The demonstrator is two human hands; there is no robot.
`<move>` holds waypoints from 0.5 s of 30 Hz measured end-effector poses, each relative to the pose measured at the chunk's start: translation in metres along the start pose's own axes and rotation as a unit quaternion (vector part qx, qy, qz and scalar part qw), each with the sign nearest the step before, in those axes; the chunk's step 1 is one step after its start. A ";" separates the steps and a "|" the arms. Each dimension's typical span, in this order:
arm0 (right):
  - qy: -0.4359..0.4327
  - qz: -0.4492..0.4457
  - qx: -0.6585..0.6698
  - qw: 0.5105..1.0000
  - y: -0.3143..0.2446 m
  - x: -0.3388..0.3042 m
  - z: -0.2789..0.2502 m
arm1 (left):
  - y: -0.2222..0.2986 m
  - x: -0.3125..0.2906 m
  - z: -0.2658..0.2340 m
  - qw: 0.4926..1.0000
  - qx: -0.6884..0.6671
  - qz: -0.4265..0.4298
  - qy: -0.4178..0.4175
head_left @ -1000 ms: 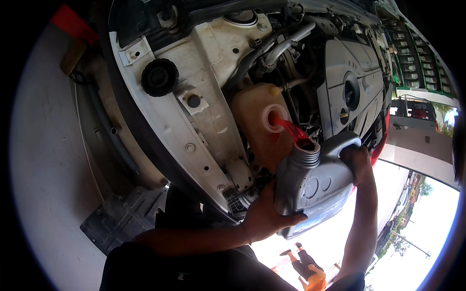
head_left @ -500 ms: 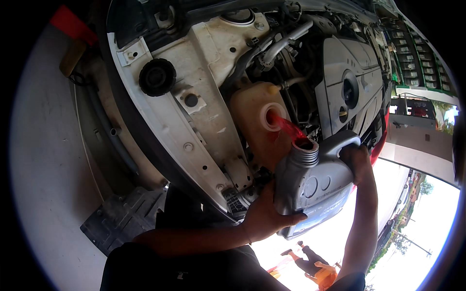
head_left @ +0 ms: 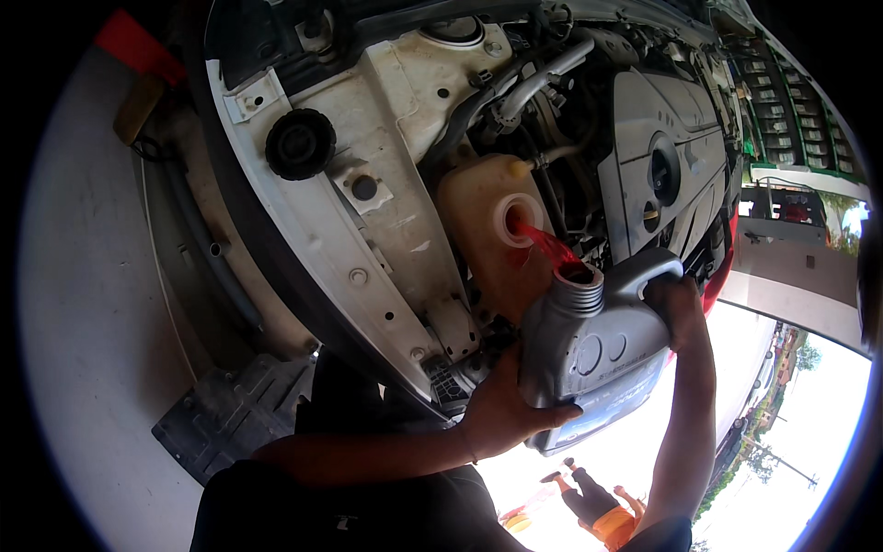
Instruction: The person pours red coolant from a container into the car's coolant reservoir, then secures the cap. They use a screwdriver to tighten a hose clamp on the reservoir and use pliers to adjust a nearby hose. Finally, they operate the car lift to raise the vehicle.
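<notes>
A grey plastic jug [head_left: 589, 354] is tilted toward the engine bay, held by both my hands. My left hand [head_left: 510, 409] wraps its near lower side, thumb across the label. My right hand [head_left: 679, 308] is closed round the jug's handle at the right. Red liquid [head_left: 549, 244] streams from the uncapped threaded spout into the open round neck [head_left: 517, 221] of a yellowed plastic coolant tank [head_left: 478, 198]. Spout and neck are a short way apart. A black ribbed cap [head_left: 300, 143] lies on the white body panel [head_left: 368, 239] left of the tank.
A grey engine cover [head_left: 662, 156] lies right of the tank, with pipes and hoses between. A black plastic panel [head_left: 235, 419] rests by the grey wall [head_left: 92, 276] at the left. A person in orange and dark clothes [head_left: 598, 511] is outside, beyond the jug. Shelves [head_left: 791, 101] stand far right.
The red liquid keeps flowing, its stream slightly altered in shape. My hands and the jug hold almost the same place. The person outside has shifted a little.
</notes>
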State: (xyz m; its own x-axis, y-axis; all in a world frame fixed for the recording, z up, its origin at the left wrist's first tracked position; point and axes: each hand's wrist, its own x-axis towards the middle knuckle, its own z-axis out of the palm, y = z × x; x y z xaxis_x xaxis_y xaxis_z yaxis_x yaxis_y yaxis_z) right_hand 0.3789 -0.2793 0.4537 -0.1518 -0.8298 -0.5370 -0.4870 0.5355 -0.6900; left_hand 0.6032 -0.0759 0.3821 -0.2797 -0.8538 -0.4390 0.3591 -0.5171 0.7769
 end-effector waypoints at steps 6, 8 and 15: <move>0.004 0.007 -0.021 1.000 -0.006 -0.001 0.005 | -0.001 0.001 0.000 1.000 -0.008 -0.005 0.002; 0.022 0.019 -0.006 1.000 -0.012 -0.005 0.010 | -0.002 0.001 0.001 1.000 -0.009 0.001 0.005; -0.002 -0.013 -0.064 0.998 -0.008 -0.003 0.006 | 0.002 0.001 0.000 1.000 0.004 0.001 -0.005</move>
State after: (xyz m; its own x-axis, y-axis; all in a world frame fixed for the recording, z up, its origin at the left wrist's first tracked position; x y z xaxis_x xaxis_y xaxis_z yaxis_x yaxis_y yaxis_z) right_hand 0.3885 -0.2805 0.4581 -0.1349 -0.8424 -0.5217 -0.5973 0.4892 -0.6355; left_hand 0.6039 -0.0776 0.3828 -0.2880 -0.8538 -0.4336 0.3524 -0.5155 0.7811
